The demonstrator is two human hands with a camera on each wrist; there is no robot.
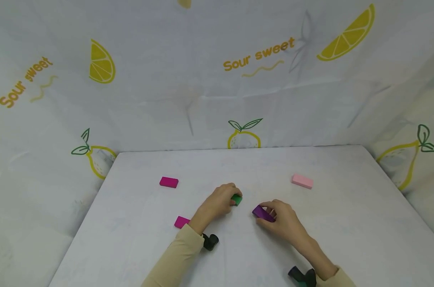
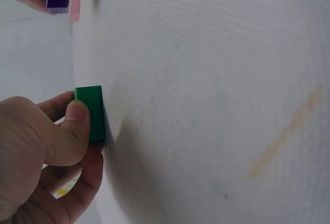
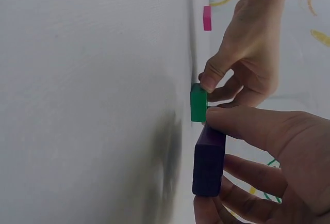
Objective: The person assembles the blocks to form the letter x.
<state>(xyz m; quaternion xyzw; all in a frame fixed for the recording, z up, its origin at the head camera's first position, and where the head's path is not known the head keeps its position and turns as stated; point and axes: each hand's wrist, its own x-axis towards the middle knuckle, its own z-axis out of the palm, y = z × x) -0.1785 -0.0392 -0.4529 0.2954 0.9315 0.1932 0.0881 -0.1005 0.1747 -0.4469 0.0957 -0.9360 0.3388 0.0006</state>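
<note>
Near the middle of the table, my left hand (image 1: pixel 220 200) pinches a green block (image 1: pixel 236 199) between thumb and fingers. In the left wrist view that green block (image 2: pixel 91 113) sits right at the white cloth, the thumb on its near face. To its right, my right hand (image 1: pixel 281 219) grips a purple block (image 1: pixel 263 214) by its two ends. The right wrist view has the purple block (image 3: pixel 209 162) tilted, close over the cloth, with the thumb on its upper end and fingers under the lower one. A gap separates the two blocks in the head view.
A magenta block (image 1: pixel 169 182) lies at the back left, and another magenta block (image 1: pixel 182 222) lies partly hidden by the left forearm. The pink block (image 1: pixel 302 181) is at the back right. A lemon-print cloth (image 1: pixel 159 99) hangs behind the white table (image 1: pixel 364 223).
</note>
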